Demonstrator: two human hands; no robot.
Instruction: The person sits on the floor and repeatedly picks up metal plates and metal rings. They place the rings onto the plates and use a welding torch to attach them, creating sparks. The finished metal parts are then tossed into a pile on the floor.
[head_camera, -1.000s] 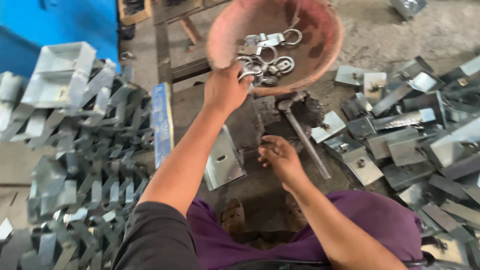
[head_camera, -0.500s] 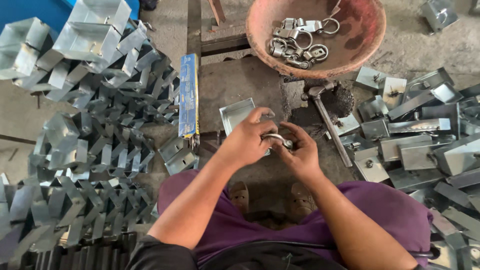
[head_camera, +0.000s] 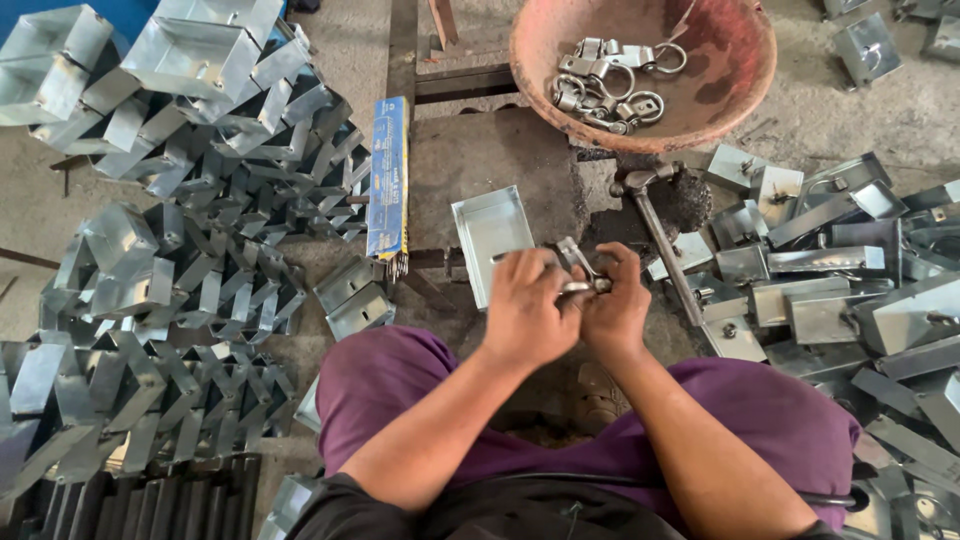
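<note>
The clasp (head_camera: 578, 268), a small metal fitting, sits pinched between both hands just above the person's lap in purple trousers. Far left, stacked metal trays (head_camera: 180, 200) cover the floor. A blue box (head_camera: 388, 180) lies beside them, then a single tray (head_camera: 492, 240) rests on the grey slab (head_camera: 490, 160). The left hand (head_camera: 525, 310) is curled tight on the clasp, touching the right hand (head_camera: 615, 305), which grips its other end. A hammer (head_camera: 655, 225) lies just right of them. Above, a red bowl (head_camera: 740, 80) holds more clasps (head_camera: 605, 75). More trays (head_camera: 850, 270) lie scattered at right.
</note>
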